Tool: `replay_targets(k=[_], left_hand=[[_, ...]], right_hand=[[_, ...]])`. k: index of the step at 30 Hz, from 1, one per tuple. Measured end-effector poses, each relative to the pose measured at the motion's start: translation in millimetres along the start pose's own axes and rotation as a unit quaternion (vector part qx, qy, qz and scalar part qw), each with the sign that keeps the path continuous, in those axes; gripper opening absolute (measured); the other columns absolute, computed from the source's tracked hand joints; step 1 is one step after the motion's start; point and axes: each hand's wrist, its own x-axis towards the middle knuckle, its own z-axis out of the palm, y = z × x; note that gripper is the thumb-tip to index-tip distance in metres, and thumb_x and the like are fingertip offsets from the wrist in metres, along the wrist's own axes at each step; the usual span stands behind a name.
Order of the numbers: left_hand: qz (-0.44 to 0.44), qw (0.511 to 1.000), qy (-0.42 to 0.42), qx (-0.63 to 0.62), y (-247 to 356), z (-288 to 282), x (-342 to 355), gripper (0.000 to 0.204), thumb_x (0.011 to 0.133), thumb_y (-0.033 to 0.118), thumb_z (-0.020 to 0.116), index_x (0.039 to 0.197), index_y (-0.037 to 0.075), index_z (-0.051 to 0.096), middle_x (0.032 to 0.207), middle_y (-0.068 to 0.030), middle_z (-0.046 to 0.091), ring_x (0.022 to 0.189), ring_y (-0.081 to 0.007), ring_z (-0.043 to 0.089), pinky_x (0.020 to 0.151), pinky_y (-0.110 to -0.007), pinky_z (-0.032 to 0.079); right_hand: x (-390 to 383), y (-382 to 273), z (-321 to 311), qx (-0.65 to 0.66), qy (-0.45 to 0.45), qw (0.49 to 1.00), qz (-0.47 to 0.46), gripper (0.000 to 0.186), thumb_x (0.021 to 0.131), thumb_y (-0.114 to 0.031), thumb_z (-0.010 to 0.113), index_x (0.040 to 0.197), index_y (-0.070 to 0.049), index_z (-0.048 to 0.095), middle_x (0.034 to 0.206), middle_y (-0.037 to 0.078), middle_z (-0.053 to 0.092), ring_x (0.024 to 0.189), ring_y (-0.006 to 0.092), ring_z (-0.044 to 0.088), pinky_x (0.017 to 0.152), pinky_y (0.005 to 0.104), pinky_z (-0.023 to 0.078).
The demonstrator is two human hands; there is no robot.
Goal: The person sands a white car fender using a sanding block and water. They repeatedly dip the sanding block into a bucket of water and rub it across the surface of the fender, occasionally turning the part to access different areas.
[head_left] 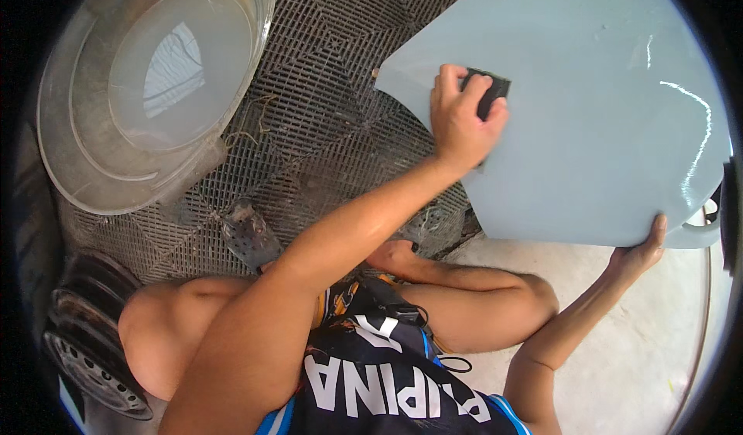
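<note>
A large, light blue-grey car body panel (573, 133) with a wet-looking shine lies tilted across the upper right. My left hand (467, 121) is closed around a black sanding block (495, 94), pressed against the panel near its left edge. A thin sheet, apparently sandpaper, shows along the block's far edge. At the panel's near right edge, my right hand (642, 255) grips the rim. Its thumb lies on the upper face, and its other fingers are mostly hidden.
A large translucent plastic basin (85, 137) of cloudy water stands at the upper left. Stacked steel wheel rims (93, 357) sit beside my left knee. Black grid matting (333, 56) covers the floor beyond my feet, with a pale floor (611, 365) at right.
</note>
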Motion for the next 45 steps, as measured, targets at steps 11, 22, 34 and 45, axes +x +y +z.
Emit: replay_targets(k=[11,22,34,45], left_hand=[[0.066,0.997,0.010,-0.024,13,17,29,0.025,0.085,0.018,0.073,0.103,0.004,0.064,0.109,-0.0177,0.055,0.103,-0.0350,0.055,0.091,-0.047,0.045],[-0.047,0.997,0.043,0.049,-21,25,56,0.022,0.083,0.013,0.071,0.101,0.005,0.063,0.107,-0.0167,0.056,0.103,-0.0341,0.055,0.091,-0.045,0.046],[-0.381,0.917,0.022,0.115,-76,4,59,0.025,0.084,0.019,0.072,0.102,0.006,0.060,0.115,-0.0186,0.051,0.101,-0.0342,0.057,0.089,-0.044,0.049],[-0.225,0.968,0.040,0.100,-27,18,34,0.027,0.087,0.018,0.069,0.105,0.002,0.059,0.105,-0.0182,0.054,0.100,-0.0361,0.054,0.087,-0.046,0.046]], right_hand=[[-1,2,2,0.016,0.009,1.000,-0.020,0.064,0.088,-0.031,0.073,0.130,0.013,0.051,0.121,0.019,0.061,0.104,0.0264,0.065,0.089,0.0382,0.056],[1,4,1,0.027,0.011,0.999,-0.028,0.061,0.089,-0.029,0.073,0.129,0.012,0.053,0.118,0.019,0.063,0.103,0.0251,0.066,0.088,0.0374,0.057],[-1,3,4,0.019,0.018,0.999,-0.045,0.064,0.088,-0.031,0.072,0.130,0.013,0.051,0.121,0.020,0.061,0.105,0.0272,0.066,0.088,0.0389,0.058],[2,5,5,0.013,0.057,0.998,-0.023,0.068,0.087,-0.034,0.073,0.131,0.014,0.050,0.120,0.021,0.061,0.106,0.0281,0.066,0.088,0.0405,0.059]])
